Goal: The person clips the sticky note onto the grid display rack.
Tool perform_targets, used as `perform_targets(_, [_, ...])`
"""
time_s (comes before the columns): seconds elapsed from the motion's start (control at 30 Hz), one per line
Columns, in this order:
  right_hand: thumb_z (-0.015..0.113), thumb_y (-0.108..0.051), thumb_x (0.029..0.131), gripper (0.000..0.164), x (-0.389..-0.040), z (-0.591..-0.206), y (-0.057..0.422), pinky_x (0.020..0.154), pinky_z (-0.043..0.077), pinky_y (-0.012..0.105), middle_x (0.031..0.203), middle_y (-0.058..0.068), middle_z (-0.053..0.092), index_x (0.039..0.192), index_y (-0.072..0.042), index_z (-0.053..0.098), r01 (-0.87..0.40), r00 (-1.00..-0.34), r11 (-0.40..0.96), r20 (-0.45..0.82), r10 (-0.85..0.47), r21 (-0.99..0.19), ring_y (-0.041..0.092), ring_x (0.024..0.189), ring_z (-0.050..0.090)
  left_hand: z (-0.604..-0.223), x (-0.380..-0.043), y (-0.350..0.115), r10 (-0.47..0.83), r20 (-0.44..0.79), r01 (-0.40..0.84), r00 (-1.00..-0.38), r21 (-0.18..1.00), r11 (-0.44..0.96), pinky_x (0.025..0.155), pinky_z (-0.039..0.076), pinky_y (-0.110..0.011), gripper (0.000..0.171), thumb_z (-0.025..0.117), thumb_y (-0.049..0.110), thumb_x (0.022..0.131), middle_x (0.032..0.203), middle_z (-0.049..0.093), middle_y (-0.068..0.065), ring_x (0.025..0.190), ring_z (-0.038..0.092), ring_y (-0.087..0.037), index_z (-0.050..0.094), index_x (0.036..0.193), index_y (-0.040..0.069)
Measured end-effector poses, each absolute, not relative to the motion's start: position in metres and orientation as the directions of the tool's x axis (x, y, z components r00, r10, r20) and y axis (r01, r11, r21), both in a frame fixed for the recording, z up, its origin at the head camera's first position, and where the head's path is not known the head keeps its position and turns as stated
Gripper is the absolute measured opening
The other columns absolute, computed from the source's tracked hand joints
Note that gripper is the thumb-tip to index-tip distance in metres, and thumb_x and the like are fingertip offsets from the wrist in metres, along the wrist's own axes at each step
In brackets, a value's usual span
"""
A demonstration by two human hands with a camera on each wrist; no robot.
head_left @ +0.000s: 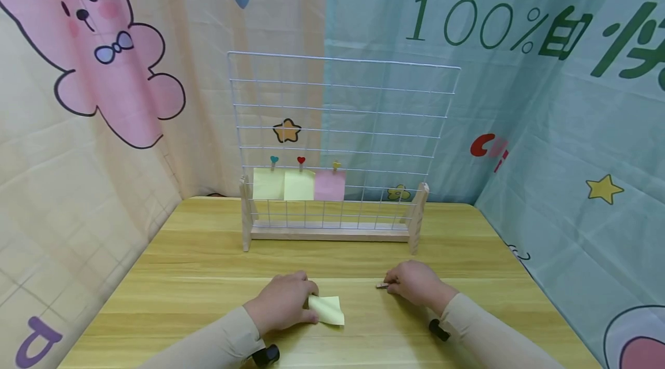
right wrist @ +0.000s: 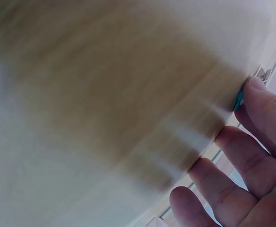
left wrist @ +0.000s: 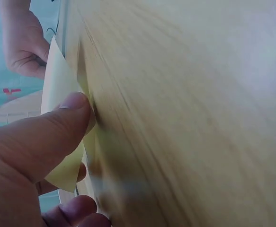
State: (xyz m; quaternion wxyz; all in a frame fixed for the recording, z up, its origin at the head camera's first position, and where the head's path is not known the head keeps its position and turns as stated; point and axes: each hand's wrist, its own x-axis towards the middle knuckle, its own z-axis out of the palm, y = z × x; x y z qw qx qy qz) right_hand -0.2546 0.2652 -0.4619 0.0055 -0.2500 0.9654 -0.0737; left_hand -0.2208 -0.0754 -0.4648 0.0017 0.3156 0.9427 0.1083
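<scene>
My left hand (head_left: 287,301) pinches a yellow sticky note (head_left: 328,310) between thumb and fingers, low over the table; in the left wrist view the note (left wrist: 62,90) bends up past the thumb. To the right, my right hand (head_left: 417,285) pinches a small clothespin (head_left: 382,286), whose teal part (right wrist: 238,100) shows between thumb and forefinger in the right wrist view. Behind both hands stands a white wire grid rack (head_left: 332,237) on a wooden base. Two yellow notes (head_left: 268,185) and a pink note (head_left: 329,186) hang side by side on it from clothespins with heart and other shaped tops.
The wooden table (head_left: 197,265) runs back to a cloth backdrop (head_left: 202,97) with cartoon prints. Cloth also walls in the left and right sides. Dark wrist cameras (head_left: 266,356) sit under both sleeves.
</scene>
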Motion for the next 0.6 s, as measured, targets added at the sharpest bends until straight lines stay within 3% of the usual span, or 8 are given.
perform_targets(0.13, [0.082,-0.02,0.091,0.01,-0.255,-0.463,0.266,0.081,0.062,0.042,0.103,-0.003,0.081,0.1,-0.018,0.084,-0.497,-0.867,0.858,0.044,-0.496,-0.129,0.018,0.092,0.076,-0.466,-0.221,-0.075,0.589,0.064,0.585,-0.806,0.238,0.775,0.067,0.049,-0.031,0.052,0.082,0.056,0.085,0.098,0.061,0.007,0.074,0.051,-0.005,0.074,0.121,0.019])
perform_targets(0.23, [0.082,-0.02,0.091,0.008,-0.254,-0.463,0.265,0.078,0.061,0.04,0.097,-0.005,0.081,0.098,-0.018,0.083,-0.501,-0.865,0.856,0.054,-0.499,-0.124,0.016,0.087,0.075,-0.467,-0.222,-0.074,0.575,0.052,0.567,-0.816,0.263,0.781,0.072,0.055,-0.033,0.057,0.08,0.055,0.088,0.105,0.066,0.003,0.08,0.06,-0.008,0.071,0.129,0.017])
perform_targets(0.33, [0.082,-0.018,0.091,0.006,-0.253,-0.463,0.265,0.076,0.06,0.039,0.094,-0.006,0.08,0.096,-0.019,0.083,-0.501,-0.865,0.857,0.065,-0.497,-0.117,0.015,0.085,0.074,-0.468,-0.223,-0.073,0.558,0.038,0.544,-0.829,0.287,0.789,0.087,0.06,-0.041,0.062,0.079,0.055,0.089,0.119,0.071,-0.003,0.1,0.071,-0.016,0.068,0.136,0.016])
perform_targets(0.47, [0.081,-0.018,0.092,0.001,-0.253,-0.463,0.264,0.073,0.059,0.038,0.091,-0.007,0.078,0.093,-0.017,0.08,-0.486,-0.874,0.865,0.06,-0.482,-0.122,0.011,0.079,0.069,-0.469,-0.221,-0.071,0.549,0.005,0.523,-0.836,0.309,0.794,0.1,0.057,-0.047,0.068,0.078,0.057,0.09,0.131,0.071,-0.008,0.12,0.07,-0.026,0.065,0.14,0.013])
perform_targets(0.6, [0.08,-0.018,0.093,0.004,-0.255,-0.463,0.264,0.074,0.057,0.038,0.089,-0.007,0.076,0.09,-0.015,0.078,-0.455,-0.89,0.879,0.03,-0.455,-0.142,0.008,0.076,0.062,-0.466,-0.217,-0.065,0.577,-0.028,0.544,-0.816,0.299,0.784,0.096,0.057,-0.045,0.071,0.078,0.061,0.088,0.123,0.071,-0.004,0.107,0.07,-0.022,0.065,0.139,0.014])
